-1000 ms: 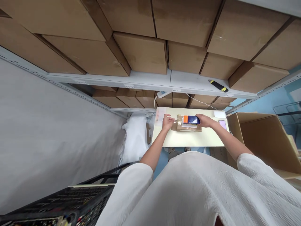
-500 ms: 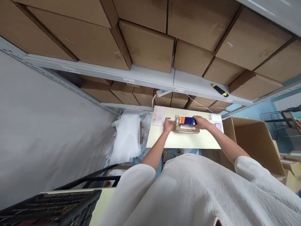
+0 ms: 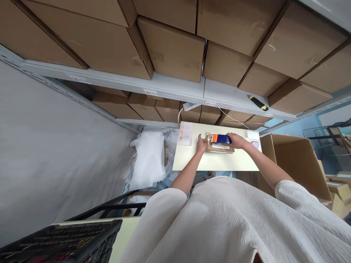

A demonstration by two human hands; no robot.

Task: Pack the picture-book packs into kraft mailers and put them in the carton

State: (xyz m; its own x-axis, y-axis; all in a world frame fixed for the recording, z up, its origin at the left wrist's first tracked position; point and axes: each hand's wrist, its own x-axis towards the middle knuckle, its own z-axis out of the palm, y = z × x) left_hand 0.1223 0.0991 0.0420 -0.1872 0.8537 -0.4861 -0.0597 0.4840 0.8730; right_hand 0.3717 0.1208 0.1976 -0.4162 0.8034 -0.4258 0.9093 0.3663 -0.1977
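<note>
A small cardboard box (image 3: 219,150) with a white label on its top lies on the cream tabletop. My right hand (image 3: 236,140) is closed around a blue and orange tape dispenser (image 3: 224,139), held over the top of the box. Shiny clear tape (image 3: 208,138) shows at the dispenser's orange end, by the box's left end. My left hand (image 3: 202,144) grips that left end, thumb raised and fingers against the cardboard; its fingertips are partly hidden.
A printed sheet (image 3: 185,133) lies on the table's left, a phone (image 3: 255,145) and white pad (image 3: 252,134) on its right. A large open carton (image 3: 298,164) stands to the right. Shelves of boxes rise ahead, with a utility knife (image 3: 258,103) on one. A black crate (image 3: 90,237) is lower left.
My left hand has moved right, from beside the box's left end to against it. My right hand keeps the tape dispenser over the box, nearly unmoved. The view has shifted slightly.
</note>
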